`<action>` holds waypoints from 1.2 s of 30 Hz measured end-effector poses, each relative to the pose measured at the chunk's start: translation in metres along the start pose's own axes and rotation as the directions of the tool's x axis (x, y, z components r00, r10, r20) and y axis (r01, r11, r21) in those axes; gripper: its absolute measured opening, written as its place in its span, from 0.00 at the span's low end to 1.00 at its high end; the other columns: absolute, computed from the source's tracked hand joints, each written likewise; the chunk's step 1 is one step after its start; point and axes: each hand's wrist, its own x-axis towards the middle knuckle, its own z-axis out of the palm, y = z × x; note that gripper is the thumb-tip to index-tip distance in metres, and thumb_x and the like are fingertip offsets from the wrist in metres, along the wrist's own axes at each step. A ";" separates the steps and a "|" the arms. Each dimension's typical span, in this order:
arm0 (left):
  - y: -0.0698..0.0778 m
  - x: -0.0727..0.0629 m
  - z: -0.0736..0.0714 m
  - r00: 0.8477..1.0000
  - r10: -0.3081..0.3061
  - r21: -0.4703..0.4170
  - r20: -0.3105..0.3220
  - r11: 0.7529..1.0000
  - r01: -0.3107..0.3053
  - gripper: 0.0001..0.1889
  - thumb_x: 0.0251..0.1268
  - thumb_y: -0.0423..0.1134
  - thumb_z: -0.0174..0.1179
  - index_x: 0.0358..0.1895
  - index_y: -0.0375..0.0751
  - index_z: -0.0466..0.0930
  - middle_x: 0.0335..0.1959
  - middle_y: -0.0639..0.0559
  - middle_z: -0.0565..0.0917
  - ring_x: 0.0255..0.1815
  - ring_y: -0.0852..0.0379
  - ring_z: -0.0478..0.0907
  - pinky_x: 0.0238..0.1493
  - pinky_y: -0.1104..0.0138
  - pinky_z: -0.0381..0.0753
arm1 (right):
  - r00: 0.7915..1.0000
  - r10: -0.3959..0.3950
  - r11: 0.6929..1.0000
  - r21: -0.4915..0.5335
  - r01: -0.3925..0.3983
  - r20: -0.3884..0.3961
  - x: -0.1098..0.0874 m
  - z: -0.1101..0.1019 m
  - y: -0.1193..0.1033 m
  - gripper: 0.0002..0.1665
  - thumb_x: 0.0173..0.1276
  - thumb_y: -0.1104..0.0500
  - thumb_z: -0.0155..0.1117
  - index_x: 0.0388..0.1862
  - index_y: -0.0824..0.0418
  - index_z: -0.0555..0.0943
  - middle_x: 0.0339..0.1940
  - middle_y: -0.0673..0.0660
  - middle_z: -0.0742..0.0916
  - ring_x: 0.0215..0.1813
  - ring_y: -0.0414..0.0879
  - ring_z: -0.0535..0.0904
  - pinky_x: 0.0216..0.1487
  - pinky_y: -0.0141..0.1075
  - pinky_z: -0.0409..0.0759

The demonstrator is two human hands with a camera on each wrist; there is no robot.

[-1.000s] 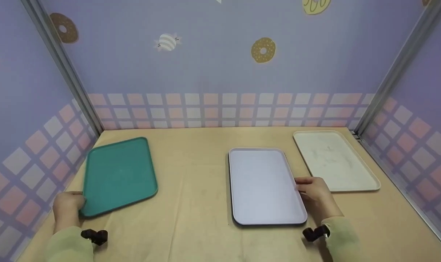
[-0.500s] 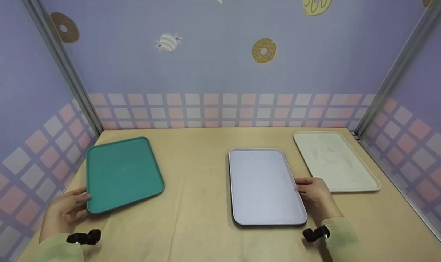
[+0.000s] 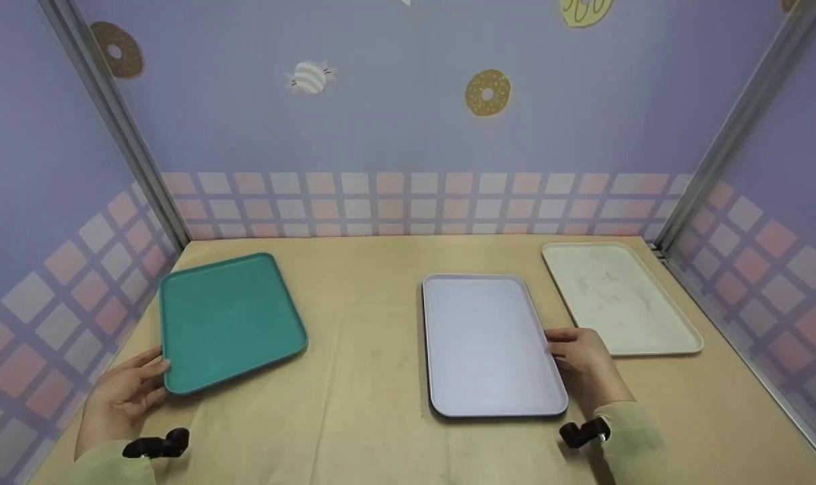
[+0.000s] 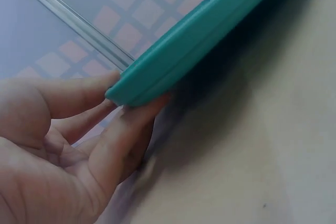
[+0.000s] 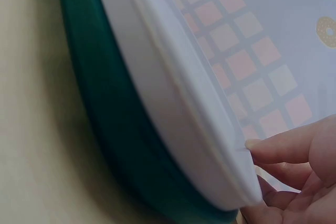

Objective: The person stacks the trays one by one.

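Observation:
In the head view a green tray [image 3: 229, 323] is at the left, turned slightly. My left hand [image 3: 126, 391] pinches its near left edge. Seen from the left wrist, fingers [image 4: 79, 95] meet the rim from above and below, and a dark shadow runs beneath the tray's edge. A pale lavender tray [image 3: 492, 343] lies right of centre. My right hand [image 3: 581, 353] grips its right edge. The right wrist view shows a dark green tray [image 5: 105, 129] stacked directly under the lavender one, with a fingertip [image 5: 254, 144] on the upper rim.
An off-white tray [image 3: 617, 296] with grey smudges lies at the back right, close beside the right hand. The wooden-toned table [image 3: 374, 404] is bounded by a patterned back wall [image 3: 408, 121] and side walls. Metal posts stand at both back corners.
The green tray has shifted right and turned a little. My left hand has altered its hold on the tray's edge, fingers more extended. The right hand and lavender tray stay put.

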 end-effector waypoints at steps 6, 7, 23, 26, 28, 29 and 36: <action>-0.002 0.000 0.006 1.000 0.017 0.006 -0.022 1.000 -0.017 0.14 0.68 0.37 0.69 0.43 0.67 0.84 0.35 0.66 0.87 0.40 0.65 0.85 0.46 0.69 0.85 | 1.000 0.007 1.000 -0.009 -0.007 -0.009 0.000 0.000 0.000 0.27 0.68 0.73 0.61 0.65 0.82 0.73 0.48 0.61 0.89 0.39 0.38 0.83 0.40 0.28 0.85; -0.002 -0.001 0.008 0.999 0.015 0.006 -0.034 1.000 -0.015 0.14 0.67 0.37 0.70 0.43 0.68 0.84 0.35 0.66 0.87 0.40 0.65 0.85 0.46 0.69 0.85 | 1.000 0.010 1.000 -0.011 -0.010 -0.010 0.000 0.000 0.000 0.27 0.68 0.73 0.62 0.65 0.82 0.74 0.48 0.61 0.89 0.40 0.38 0.83 0.40 0.28 0.85; -0.006 0.011 0.060 0.997 0.071 0.034 -0.029 0.997 -0.070 0.45 0.73 0.35 0.64 0.84 0.49 0.46 0.35 0.66 0.88 0.38 0.66 0.85 0.42 0.70 0.85 | 1.000 0.018 0.999 -0.030 -0.018 -0.015 0.000 -0.001 -0.002 0.27 0.68 0.73 0.64 0.65 0.80 0.75 0.45 0.60 0.91 0.37 0.37 0.83 0.37 0.28 0.85; -0.007 0.013 0.074 0.995 0.099 0.053 -0.006 0.994 -0.098 0.44 0.73 0.33 0.63 0.84 0.45 0.46 0.35 0.66 0.87 0.39 0.66 0.85 0.44 0.70 0.86 | 1.000 0.017 0.999 -0.031 -0.017 -0.017 0.000 -0.001 -0.002 0.27 0.68 0.73 0.65 0.65 0.81 0.75 0.46 0.61 0.90 0.37 0.37 0.83 0.38 0.28 0.85; -0.008 0.015 0.084 0.994 0.111 0.048 0.004 0.993 -0.111 0.44 0.72 0.33 0.64 0.84 0.45 0.47 0.36 0.65 0.87 0.39 0.65 0.85 0.44 0.70 0.86 | 1.000 0.018 0.999 -0.031 -0.018 -0.018 0.000 -0.001 -0.002 0.27 0.68 0.73 0.65 0.65 0.80 0.74 0.48 0.62 0.90 0.38 0.37 0.83 0.38 0.28 0.86; -0.008 0.015 0.088 0.992 0.124 0.051 0.017 0.991 -0.124 0.43 0.73 0.32 0.63 0.84 0.43 0.48 0.36 0.65 0.87 0.39 0.64 0.85 0.44 0.70 0.87 | 1.000 0.019 0.999 -0.033 -0.020 -0.020 0.000 -0.001 -0.002 0.27 0.68 0.73 0.65 0.65 0.80 0.75 0.49 0.63 0.90 0.38 0.37 0.83 0.39 0.28 0.86; -0.009 0.021 0.118 0.979 0.173 0.093 0.104 0.979 -0.183 0.40 0.76 0.30 0.58 0.83 0.37 0.45 0.36 0.65 0.86 0.38 0.65 0.86 0.42 0.71 0.88 | 1.000 0.016 0.998 -0.056 -0.017 -0.017 0.000 -0.001 0.000 0.25 0.69 0.72 0.64 0.65 0.79 0.76 0.53 0.66 0.89 0.40 0.38 0.83 0.39 0.29 0.85</action>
